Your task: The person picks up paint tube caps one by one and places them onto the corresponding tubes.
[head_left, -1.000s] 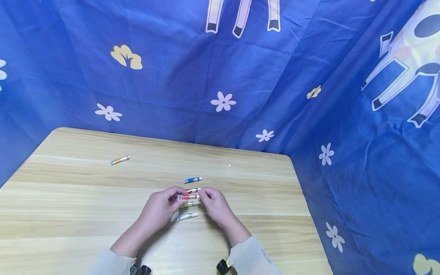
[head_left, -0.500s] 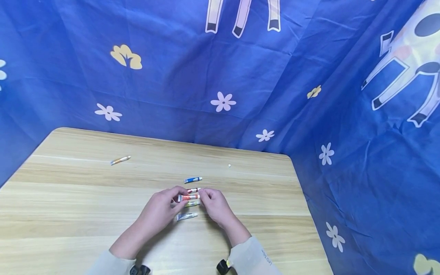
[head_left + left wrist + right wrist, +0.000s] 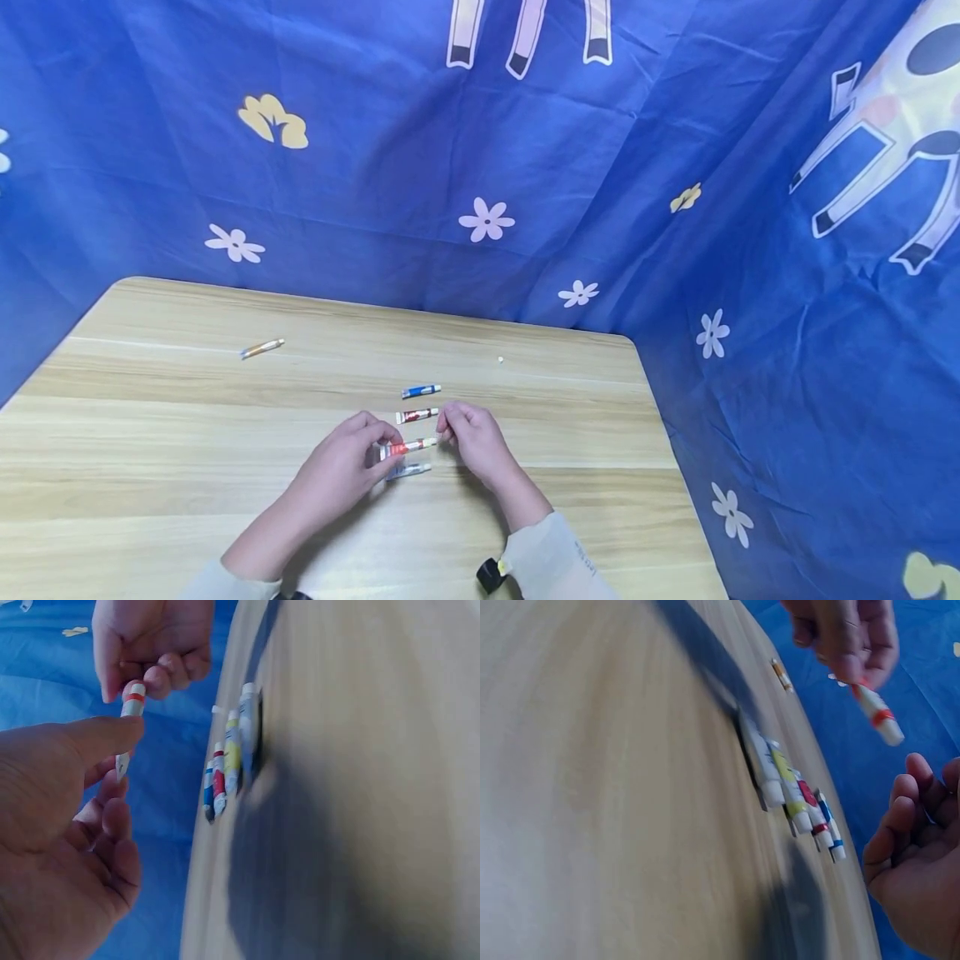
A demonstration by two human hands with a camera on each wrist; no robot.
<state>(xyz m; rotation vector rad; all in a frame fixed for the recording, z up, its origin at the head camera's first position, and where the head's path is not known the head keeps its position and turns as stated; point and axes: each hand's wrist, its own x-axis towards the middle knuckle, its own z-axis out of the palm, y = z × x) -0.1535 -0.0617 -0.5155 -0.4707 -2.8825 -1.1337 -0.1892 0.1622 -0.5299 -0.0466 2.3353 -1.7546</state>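
Between thumb and fingers, my left hand [image 3: 345,462] pinches a small orange-red paint tube [image 3: 877,712] by its tail end, raised over the table. Its white cap [image 3: 137,689] points toward my right hand [image 3: 480,442], whose fingers are loosely curled around nothing visible, just off the cap. Below lie paint tubes in a row: a silver-grey one [image 3: 411,472], a yellow one [image 3: 789,787], a dark red one [image 3: 417,415] and a blue one [image 3: 422,391]. From the head camera, the raised tube hides most of the yellow one.
An ochre paint tube [image 3: 262,348] lies apart at the back left of the wooden table [image 3: 187,417]. Toward the back right is a tiny white piece [image 3: 501,360]. Blue patterned cloth [image 3: 420,167] hangs behind and along the right side.
My left hand has brought the orange-red tube down toward me, baring the dark red tube and covering the yellow one. My right hand's fingertips have come away from the cap.
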